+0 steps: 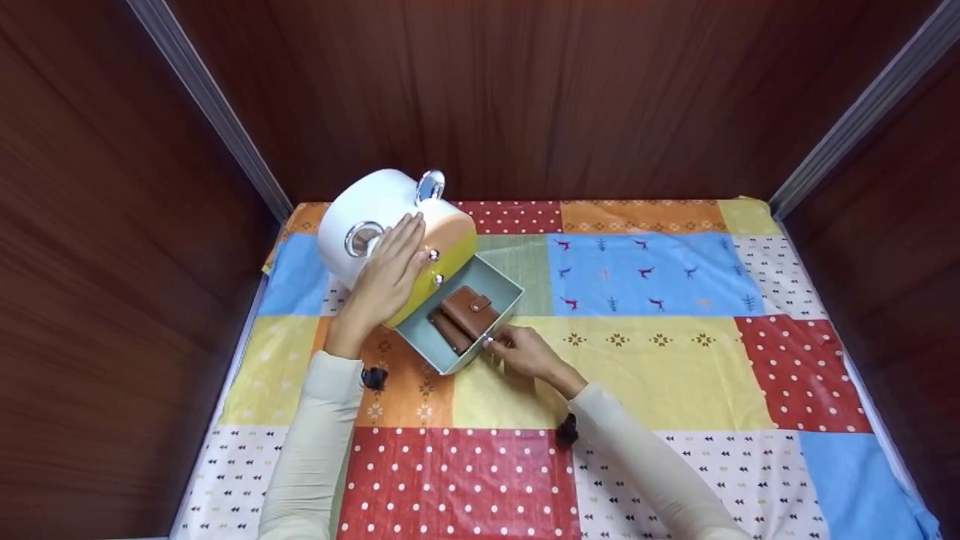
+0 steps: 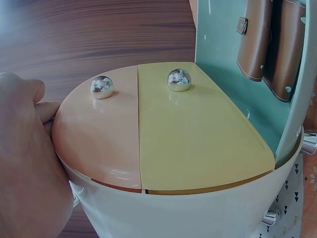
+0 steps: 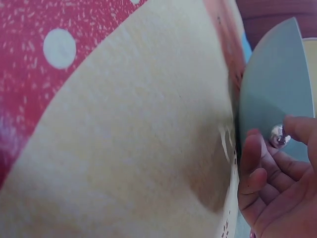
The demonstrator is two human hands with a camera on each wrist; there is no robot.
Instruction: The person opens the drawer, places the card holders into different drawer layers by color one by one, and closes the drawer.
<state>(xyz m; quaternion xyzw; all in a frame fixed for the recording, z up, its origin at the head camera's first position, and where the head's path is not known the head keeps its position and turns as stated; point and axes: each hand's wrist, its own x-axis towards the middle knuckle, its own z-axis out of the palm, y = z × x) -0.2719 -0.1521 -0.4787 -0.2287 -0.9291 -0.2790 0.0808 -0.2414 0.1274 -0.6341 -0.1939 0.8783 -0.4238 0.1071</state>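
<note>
A small white rounded cabinet (image 1: 341,214) has a peach drawer front (image 2: 104,139) and a yellow drawer front (image 2: 203,134), each with a shiny round knob. Its pale green drawer (image 1: 491,277) is pulled out. Inside that drawer lies a brown leather wallet (image 1: 471,309) with a snap tab, and another brown leather part shows against it. My left hand (image 1: 386,277) rests on the cabinet with straight fingers, near the peach front. With thumb and fingers, my right hand (image 1: 529,352) pinches the metal knob (image 3: 280,136) on the green drawer's front.
A patchwork cloth (image 1: 645,375) covers the table. Dark wood panels (image 1: 510,97) stand behind and at both sides. On the cabinet are a round metal ring (image 1: 364,238) and an upright shiny disc (image 1: 430,186).
</note>
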